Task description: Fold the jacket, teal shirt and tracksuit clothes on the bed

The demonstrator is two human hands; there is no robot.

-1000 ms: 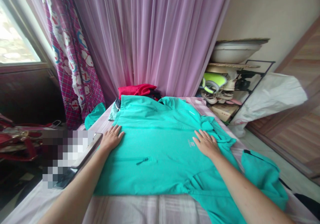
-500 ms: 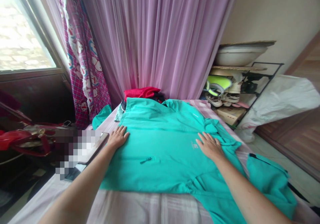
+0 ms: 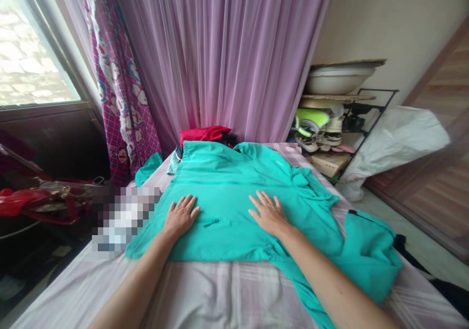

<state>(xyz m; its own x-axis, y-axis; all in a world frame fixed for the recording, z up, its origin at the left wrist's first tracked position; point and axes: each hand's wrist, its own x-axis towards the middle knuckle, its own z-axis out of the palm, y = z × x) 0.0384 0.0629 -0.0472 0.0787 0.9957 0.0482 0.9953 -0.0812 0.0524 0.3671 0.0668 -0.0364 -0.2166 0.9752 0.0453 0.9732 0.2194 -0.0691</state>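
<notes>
A teal zip jacket [image 3: 227, 197] lies spread on its side across the cloth-covered table [image 3: 205, 295], its collar end to the right and its hem to the left. On the hem half rests my left hand [image 3: 180, 215], palm down with fingers apart. My right hand [image 3: 269, 213] lies flat on the chest area, fingers spread. Between the two hands is a pocket zipper pull [image 3: 211, 222]. One sleeve [image 3: 372, 255] bends round at the right, partly under my right forearm.
Red folded clothing [image 3: 205, 134] sits at the table's far end, before a purple curtain [image 3: 227, 50]. Blurred items lie at the left edge. A shoe rack [image 3: 330, 138] with a basin [image 3: 339, 79] and a white bag [image 3: 399, 138] stand at the right.
Both hands have slid inward over the jacket, the left to the right and the right to the left, and so lie closer together. The view has shifted slightly.
</notes>
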